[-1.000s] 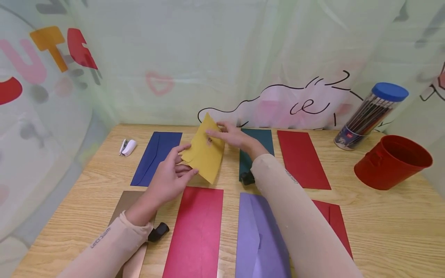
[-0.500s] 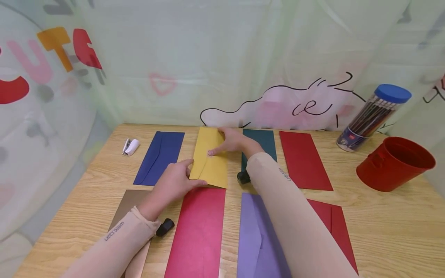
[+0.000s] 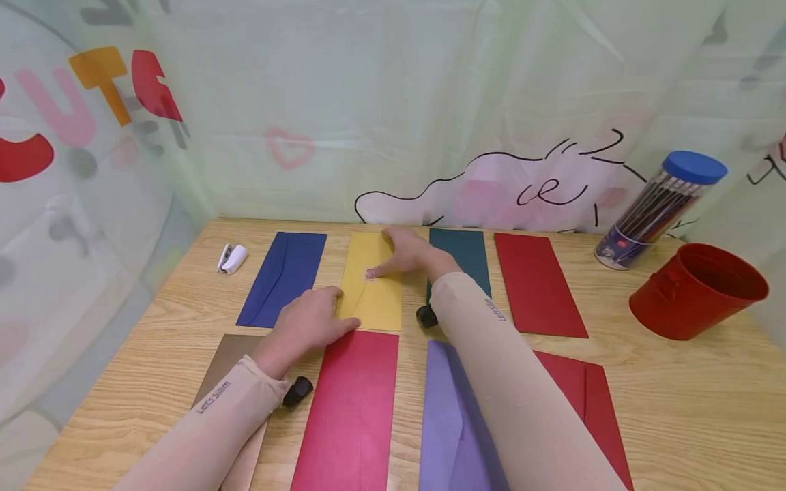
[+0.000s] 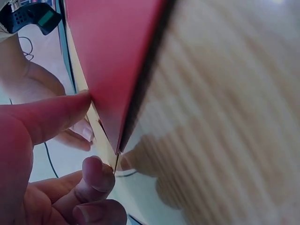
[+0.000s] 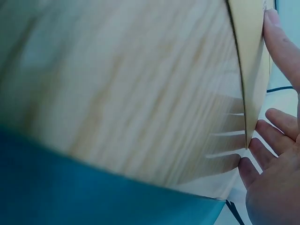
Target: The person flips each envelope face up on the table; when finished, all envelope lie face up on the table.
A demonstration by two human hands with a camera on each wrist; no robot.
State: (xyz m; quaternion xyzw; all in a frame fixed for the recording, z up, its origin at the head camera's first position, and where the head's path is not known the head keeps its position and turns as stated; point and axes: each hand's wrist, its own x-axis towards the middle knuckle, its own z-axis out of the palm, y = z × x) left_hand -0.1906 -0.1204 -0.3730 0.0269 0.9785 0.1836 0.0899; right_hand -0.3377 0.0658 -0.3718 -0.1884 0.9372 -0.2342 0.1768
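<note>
A yellow envelope (image 3: 381, 303) lies flat at the back of the table, between a dark blue envelope (image 3: 285, 276) and a dark green one. My left hand (image 3: 310, 317) touches its near left corner, thumb along the near edge and fingers at the left side. The thumb of my right hand (image 3: 408, 251) rests on the small print in the middle of the yellow envelope, while the other fingers reach to its far right edge. In the right wrist view those fingers (image 5: 265, 152) are spread and fairly straight beside the edge. Just in front lies a pink-red envelope (image 3: 350, 409).
Further envelopes lie in two rows: dark green (image 3: 460, 252), red (image 3: 540, 286), brown (image 3: 227, 361), purple (image 3: 439, 409) and a second red one (image 3: 589, 389). A white stapler (image 3: 233, 259) is at back left. A pencil tube (image 3: 657, 211) and a red bucket (image 3: 688, 300) stand at right.
The yellow envelope was raised and tilted in both hands; it has come down flat onto the table. The left hand's hold has loosened at the corner. The right thumb stays on the envelope's middle.
</note>
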